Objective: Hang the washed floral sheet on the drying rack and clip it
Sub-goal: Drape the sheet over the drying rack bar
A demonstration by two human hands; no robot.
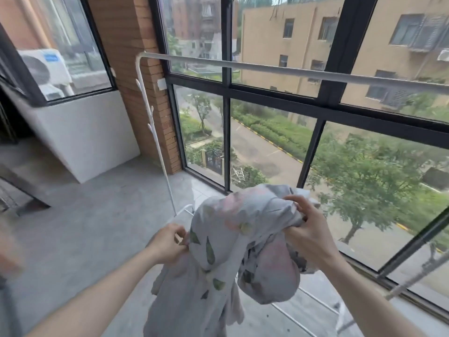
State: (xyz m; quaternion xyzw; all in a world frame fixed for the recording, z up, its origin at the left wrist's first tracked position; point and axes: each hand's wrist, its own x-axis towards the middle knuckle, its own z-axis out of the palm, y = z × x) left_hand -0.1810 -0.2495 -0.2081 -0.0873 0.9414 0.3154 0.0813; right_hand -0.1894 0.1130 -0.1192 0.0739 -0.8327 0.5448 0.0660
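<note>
Head view: left hand (pixel 167 244) pinches the floral sheet (pixel 226 239) edge, right hand (pixel 307 229) fingers grip the bunch, likely hunting a hem below the rack bar (pixel 267 69).

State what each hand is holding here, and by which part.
Both hold the floral sheet: left hand pinches its left edge, right hand grips a bunched fold at the top.
</note>
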